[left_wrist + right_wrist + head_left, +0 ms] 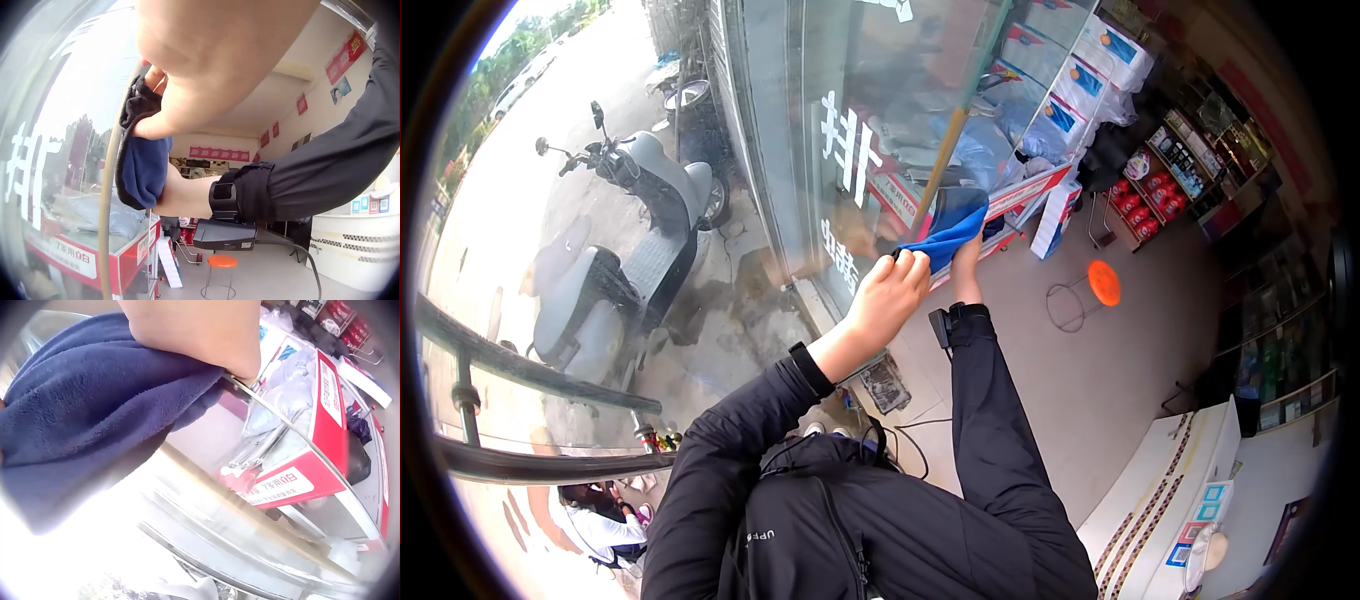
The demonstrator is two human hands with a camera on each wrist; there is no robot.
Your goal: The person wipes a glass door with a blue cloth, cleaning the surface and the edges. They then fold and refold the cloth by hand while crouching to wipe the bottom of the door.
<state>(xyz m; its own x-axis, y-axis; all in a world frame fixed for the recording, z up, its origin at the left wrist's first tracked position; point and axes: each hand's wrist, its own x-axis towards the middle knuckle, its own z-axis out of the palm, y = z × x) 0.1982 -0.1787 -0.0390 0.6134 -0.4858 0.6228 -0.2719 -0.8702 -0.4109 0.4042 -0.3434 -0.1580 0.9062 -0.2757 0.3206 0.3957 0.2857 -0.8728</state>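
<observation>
A blue cloth (945,238) with a dark edge is stretched between the two hands beside the glass door's edge. My left hand (890,300) pinches its dark hem; in the left wrist view the thumb and fingers of this hand (206,69) are curled at the bunched black edge of the cloth (147,169). My right hand (967,268) is at the other end of the cloth, its fingers hidden. In the right wrist view the fleecy cloth (100,394) spreads out from beneath the right hand (200,331).
A glass door (800,120) with white lettering stands close to the hands. Behind it is a red-edged display case (1035,190) with bagged goods. An orange stool (1104,283) and a white counter (1165,490) are inside; a scooter (655,260) and a seated person (600,525) are outside.
</observation>
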